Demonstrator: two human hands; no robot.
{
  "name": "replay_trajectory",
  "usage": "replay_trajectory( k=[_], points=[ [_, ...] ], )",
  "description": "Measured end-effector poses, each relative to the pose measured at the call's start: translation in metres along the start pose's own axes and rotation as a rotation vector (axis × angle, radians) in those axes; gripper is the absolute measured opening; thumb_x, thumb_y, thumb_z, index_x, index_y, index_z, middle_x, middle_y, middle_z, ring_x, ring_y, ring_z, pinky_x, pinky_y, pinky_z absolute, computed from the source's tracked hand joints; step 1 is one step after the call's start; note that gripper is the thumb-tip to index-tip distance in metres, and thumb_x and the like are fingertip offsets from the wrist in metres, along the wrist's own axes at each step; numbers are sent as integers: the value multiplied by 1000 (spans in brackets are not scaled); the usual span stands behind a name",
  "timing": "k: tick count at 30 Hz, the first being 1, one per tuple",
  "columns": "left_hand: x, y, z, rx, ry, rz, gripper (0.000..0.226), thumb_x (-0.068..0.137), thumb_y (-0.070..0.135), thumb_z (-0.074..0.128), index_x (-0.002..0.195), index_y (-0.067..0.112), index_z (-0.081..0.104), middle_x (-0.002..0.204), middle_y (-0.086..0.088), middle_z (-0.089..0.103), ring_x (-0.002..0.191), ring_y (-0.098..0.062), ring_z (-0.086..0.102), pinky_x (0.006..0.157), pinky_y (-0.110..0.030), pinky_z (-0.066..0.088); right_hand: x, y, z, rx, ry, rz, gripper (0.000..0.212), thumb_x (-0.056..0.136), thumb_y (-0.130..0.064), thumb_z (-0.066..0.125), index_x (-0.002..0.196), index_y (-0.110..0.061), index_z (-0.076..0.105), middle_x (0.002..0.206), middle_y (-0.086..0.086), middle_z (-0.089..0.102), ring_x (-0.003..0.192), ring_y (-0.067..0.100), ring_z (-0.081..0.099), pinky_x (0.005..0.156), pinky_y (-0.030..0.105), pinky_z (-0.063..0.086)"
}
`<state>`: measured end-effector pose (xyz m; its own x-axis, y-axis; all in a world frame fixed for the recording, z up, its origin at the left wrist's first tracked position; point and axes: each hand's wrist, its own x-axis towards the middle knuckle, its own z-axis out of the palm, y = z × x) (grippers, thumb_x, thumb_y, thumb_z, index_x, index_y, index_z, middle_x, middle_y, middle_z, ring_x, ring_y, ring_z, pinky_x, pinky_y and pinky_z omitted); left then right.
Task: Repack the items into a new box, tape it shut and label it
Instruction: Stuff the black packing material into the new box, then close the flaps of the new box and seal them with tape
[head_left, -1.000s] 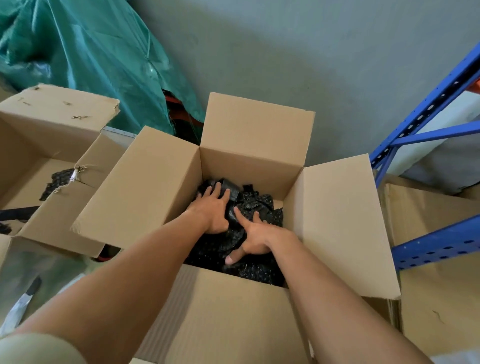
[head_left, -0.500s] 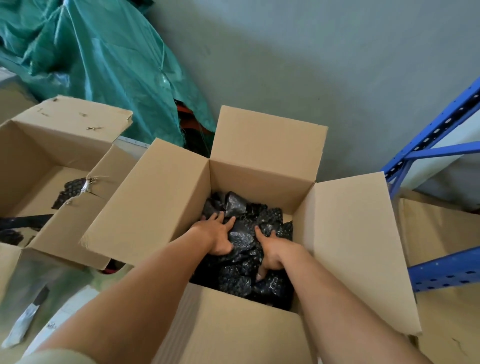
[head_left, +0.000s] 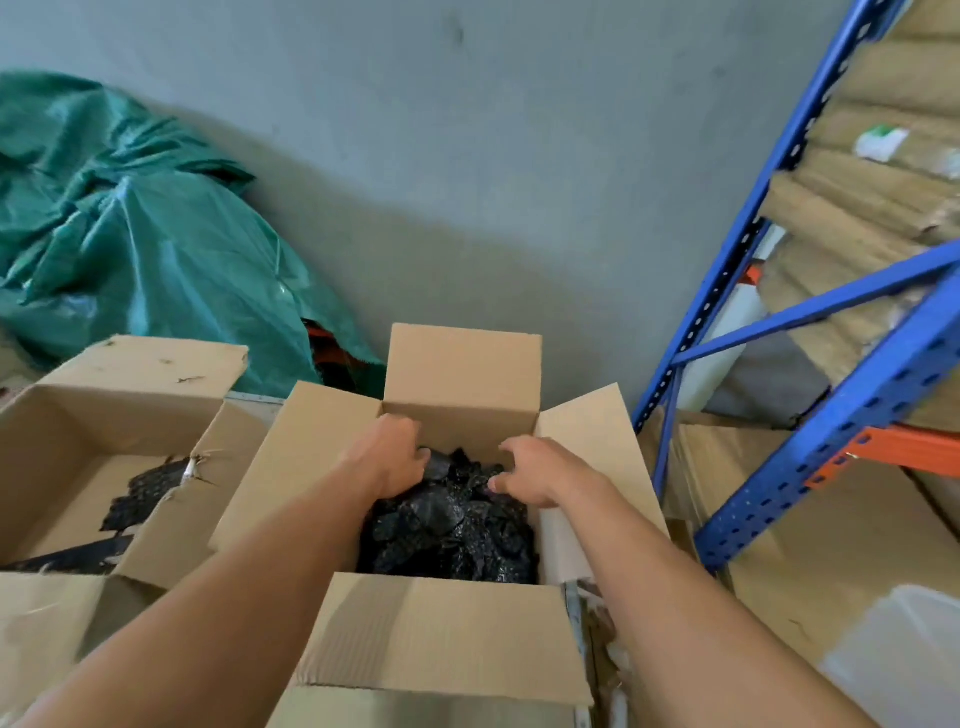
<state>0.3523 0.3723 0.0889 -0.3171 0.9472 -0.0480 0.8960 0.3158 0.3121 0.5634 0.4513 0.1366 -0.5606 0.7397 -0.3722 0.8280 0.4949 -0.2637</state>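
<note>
We see the new box (head_left: 447, 623), clean brown cardboard, standing upright with all four flaps spread open. Inside it lies a heap of glossy black bubble-wrap packets (head_left: 452, 530), filling the floor of the box. Just left of this box sits the old box (head_left: 67, 467), torn-flapped, open, with a few black packets (head_left: 140, 493) left inside.

grey wall (head_left: 519, 156), blue shelving (head_left: 810, 332)

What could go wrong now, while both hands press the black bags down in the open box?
1. Some black bags lie in the torn old box; they might be forgotten before taping.
2. The black bags in the new box are piled high near the far flap, so the flaps may not close flat.
</note>
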Motion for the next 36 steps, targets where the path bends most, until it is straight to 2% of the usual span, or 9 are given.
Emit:
replay_trajectory(
  k=[8, 13, 19, 22, 24, 26, 31, 34, 36],
  points=[
    [-91, -6, -22, -51, 171, 25, 33, 91, 42, 58, 95, 11, 68, 97, -12, 70, 84, -27, 60, 81, -41, 54, -102, 5, -6, 52, 195, 120, 56, 100, -43, 59, 141, -5, 54, 140, 15, 60, 125, 35, 57, 102, 43, 49],
    [-134, -44, -19, -5, 140, -128, 53, 90, 43, 59, 132, 11, 64, 124, -10, 70, 116, -31, 60, 97, -45, 52, -124, 28, 13, 13, 286, 199, 53, 100, -37, 57, 143, -7, 50, 143, 13, 55, 129, 34, 52, 103, 44, 47],
    [-166, -82, -11, 91, 69, -325, 60, 95, 45, 60, 148, 22, 45, 154, -9, 41, 139, -36, 36, 110, -53, 40, -119, 53, 41, -35, 333, 349, 76, 102, -38, 52, 162, -11, 15, 167, 22, 10, 155, 38, 6, 121, 57, 19],
    [-169, -92, -7, 17, 56, -448, 62, 95, 43, 62, 148, 19, 40, 157, -18, 30, 142, -43, 31, 114, -57, 36, -115, 63, 49, 45, 351, 417, 75, 102, -33, 53, 162, -10, 12, 161, 26, 23, 149, 43, 24, 118, 54, 31],
    [-165, -98, -5, -127, 86, -529, 62, 95, 39, 64, 146, 16, 39, 155, -23, 33, 139, -45, 37, 112, -58, 39, -114, 67, 50, 90, 439, 407, 68, 101, -28, 55, 158, -7, 25, 148, 24, 43, 134, 41, 46, 106, 48, 44],
    [-161, -100, -6, -338, 159, -566, 53, 93, 30, 68, 137, 11, 44, 139, -22, 54, 124, -42, 54, 103, -55, 48, -115, 67, 46, 143, 574, 389, 53, 101, -23, 56, 148, -5, 39, 137, 22, 52, 122, 39, 56, 95, 44, 49],
    [-154, -88, -23, -570, 391, -616, 59, 89, 15, 70, 144, 9, 49, 119, -18, 70, 110, -38, 65, 97, -48, 54, -116, 43, 32, 331, 696, 255, 45, 106, -20, 46, 150, -9, 48, 144, 14, 56, 133, 31, 53, 103, 41, 47],
    [-153, -58, -34, -614, 393, -433, 38, 88, 9, 63, 125, 13, 70, 103, -5, 75, 86, -25, 69, 82, -39, 60, -111, 26, 32, 406, 674, 130, 37, 106, -21, 44, 139, -14, 60, 136, 9, 63, 124, 25, 58, 95, 34, 47],
    [-153, -38, -37, -564, 376, -259, 34, 90, 15, 63, 122, 18, 73, 100, 4, 75, 83, -16, 69, 76, -31, 58, -107, 15, 32, 423, 590, 74, 38, 107, -27, 45, 140, -17, 60, 138, 5, 62, 124, 23, 57, 95, 33, 45]
  ],
)
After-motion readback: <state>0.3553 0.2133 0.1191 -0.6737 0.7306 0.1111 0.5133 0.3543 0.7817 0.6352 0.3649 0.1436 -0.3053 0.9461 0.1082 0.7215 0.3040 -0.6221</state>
